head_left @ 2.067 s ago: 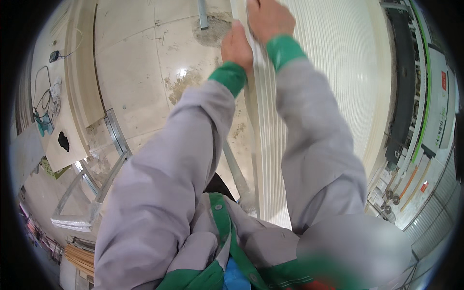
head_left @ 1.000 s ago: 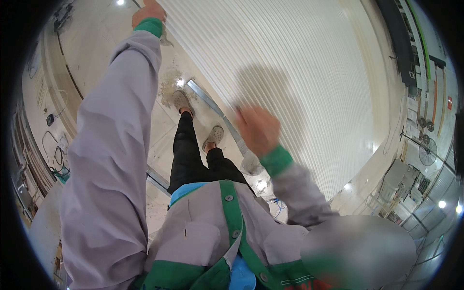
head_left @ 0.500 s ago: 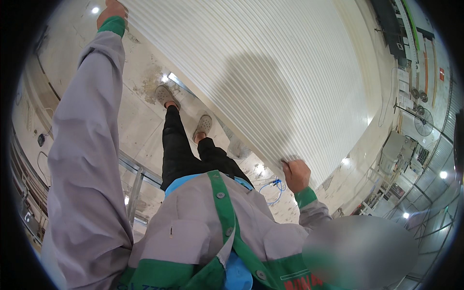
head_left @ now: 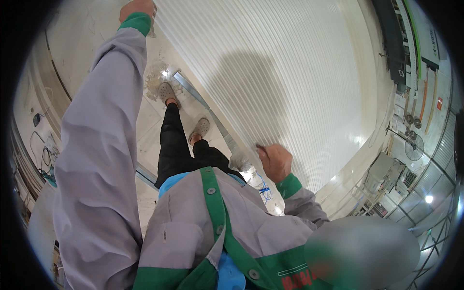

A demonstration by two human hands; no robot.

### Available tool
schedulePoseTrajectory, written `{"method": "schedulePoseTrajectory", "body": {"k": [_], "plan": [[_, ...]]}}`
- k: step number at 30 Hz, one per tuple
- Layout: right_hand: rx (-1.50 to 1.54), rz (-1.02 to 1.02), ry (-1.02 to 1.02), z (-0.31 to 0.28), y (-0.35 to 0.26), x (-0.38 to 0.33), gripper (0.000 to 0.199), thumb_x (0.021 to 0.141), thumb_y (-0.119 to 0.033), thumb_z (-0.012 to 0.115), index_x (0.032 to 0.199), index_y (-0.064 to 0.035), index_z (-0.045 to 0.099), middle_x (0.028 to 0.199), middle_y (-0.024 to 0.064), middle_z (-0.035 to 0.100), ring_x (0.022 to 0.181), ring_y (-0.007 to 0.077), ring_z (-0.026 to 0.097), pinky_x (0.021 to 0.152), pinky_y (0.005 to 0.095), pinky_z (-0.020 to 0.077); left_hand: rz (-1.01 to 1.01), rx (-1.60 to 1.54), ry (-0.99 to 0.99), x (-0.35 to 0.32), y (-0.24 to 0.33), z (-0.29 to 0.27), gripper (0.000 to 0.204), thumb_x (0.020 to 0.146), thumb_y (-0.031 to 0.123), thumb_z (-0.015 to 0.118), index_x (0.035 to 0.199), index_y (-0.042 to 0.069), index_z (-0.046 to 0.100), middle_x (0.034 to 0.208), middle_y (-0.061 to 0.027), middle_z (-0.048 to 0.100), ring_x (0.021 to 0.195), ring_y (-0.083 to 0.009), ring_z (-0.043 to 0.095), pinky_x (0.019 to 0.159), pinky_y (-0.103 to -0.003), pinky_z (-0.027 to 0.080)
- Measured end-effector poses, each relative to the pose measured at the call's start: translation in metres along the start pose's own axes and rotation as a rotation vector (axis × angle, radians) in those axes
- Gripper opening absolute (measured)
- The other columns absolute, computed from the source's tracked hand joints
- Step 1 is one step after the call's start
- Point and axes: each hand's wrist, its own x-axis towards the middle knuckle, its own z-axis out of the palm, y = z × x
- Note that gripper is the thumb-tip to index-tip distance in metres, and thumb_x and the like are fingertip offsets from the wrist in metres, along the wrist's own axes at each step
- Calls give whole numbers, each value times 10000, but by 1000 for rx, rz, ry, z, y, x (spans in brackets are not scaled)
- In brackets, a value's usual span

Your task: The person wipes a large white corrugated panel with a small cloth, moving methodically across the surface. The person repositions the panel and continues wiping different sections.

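A large white corrugated panel [head_left: 304,87] spreads out in front of me, and a shadow falls across its ribs. At the top of the view my left hand [head_left: 137,7] is closed at the panel's far left edge; the frame cuts off part of its fingers. Nearer to me, my right hand [head_left: 276,163] is closed with thumb and fingers together on the panel's near edge. The fingertips' exact hold is partly hidden by the hand itself.
A metal strip [head_left: 193,89] lies beneath the panel's edge beside my shoes [head_left: 199,128]. A blue hose [head_left: 264,189] is on the stained floor near my right hand. To the right stand a round fan [head_left: 414,147] and a grey cabinet [head_left: 384,169]; cables [head_left: 46,157] lie at the left.
My left hand has shifted right in the view, and my right hand left and slightly up. Both stay at the panel's edge; more of the metal strip now shows.
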Motion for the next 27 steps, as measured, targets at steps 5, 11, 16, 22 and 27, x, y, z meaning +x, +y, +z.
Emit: {"method": "schedulePoseTrajectory", "body": {"k": [5, 11, 16, 22, 27], "plan": [[-69, 75, -17, -8, 9, -46, 216, 860, -105, 767, 746, -43, 594, 654, 132, 544, 564, 334, 546, 506, 459, 413, -104, -295, -175, -23, 12, -21, 937, 1032, 693, 290, 870, -125, 718, 814, -286, 714, 875, -410, 712, 834, -474, 518], [-86, -7, 94, -1, 1, -27, 236, 879, -167, 773, 757, -73, 595, 680, 90, 557, 604, 307, 576, 533, 467, 433, -162, -332, -151, -35, 28, -35, 925, 1021, 709, 324, 852, -111, 719, 746, -250, 693, 707, -357, 685, 731, -473, 518], [-26, -121, 133, 44, -49, 138, 241, 910, -242, 722, 779, -97, 581, 713, 113, 599, 639, 341, 618, 554, 488, 459, -249, -500, -219, -36, 24, -31, 894, 1017, 693, 374, 976, -134, 713, 891, -305, 714, 817, -376, 707, 783, -465, 533], [-66, -228, 160, 76, -143, 353, 269, 998, -346, 577, 898, -101, 626, 825, 142, 700, 765, 384, 688, 664, 522, 521, -465, -571, -37, -47, 34, -29, 824, 1075, 581, 206, 1176, -82, 685, 1222, -320, 676, 1191, -493, 599, 1052, -507, 413], [-163, -200, -14, 102, -200, 499, 306, 1003, -332, 497, 1080, -99, 679, 1037, 175, 754, 949, 366, 739, 789, 531, 555, -350, -689, -72, -59, 41, -42, 795, 1081, 562, 228, 1221, -81, 673, 1231, -312, 676, 1202, -485, 598, 1055, -480, 423]]}}
